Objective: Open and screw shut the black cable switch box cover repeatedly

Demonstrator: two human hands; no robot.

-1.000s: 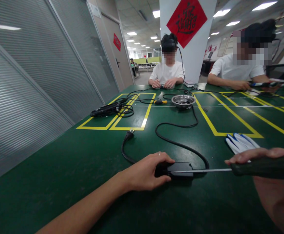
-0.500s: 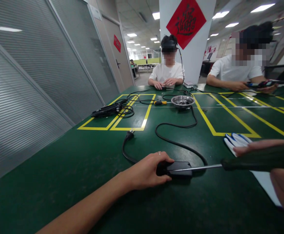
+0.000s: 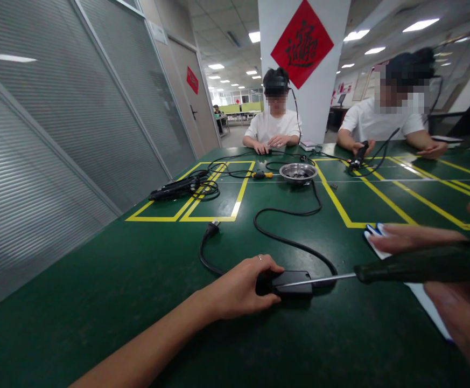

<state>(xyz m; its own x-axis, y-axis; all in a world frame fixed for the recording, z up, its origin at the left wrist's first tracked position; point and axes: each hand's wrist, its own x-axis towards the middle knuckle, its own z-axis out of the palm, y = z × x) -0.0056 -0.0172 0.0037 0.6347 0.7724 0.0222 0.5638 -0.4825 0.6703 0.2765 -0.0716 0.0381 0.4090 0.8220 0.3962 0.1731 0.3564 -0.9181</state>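
Note:
A black power adapter [image 3: 293, 283] lies on the green table, its near end gripped between the thumb and fingers of my left hand [image 3: 246, 285]. One cable ends in a two-pin plug [image 3: 212, 228] beyond that hand; another cable [image 3: 283, 237] winds away toward a steel bowl. My right hand [image 3: 448, 275], blurred at the right edge, has its fingers around the dark handle of a screwdriver [image 3: 404, 268]. The thin metal shaft reaches left across the adapter's top. Its tip is near my left fingers; whether it sits in a screw I cannot make out.
Beyond the adapter stands the steel bowl [image 3: 298, 173] of small dark parts, beside a yellow-and-black screwdriver [image 3: 262, 175]. Bundled black cables [image 3: 178, 186] lie at the left. A white-and-blue glove [image 3: 380, 245] is partly under my right hand. Two people sit across the table.
My right hand's fingers have loosened and spread along the screwdriver handle. My left hand still grips the adapter. The person at the right has lowered a black object toward the table. My view shifted slightly.

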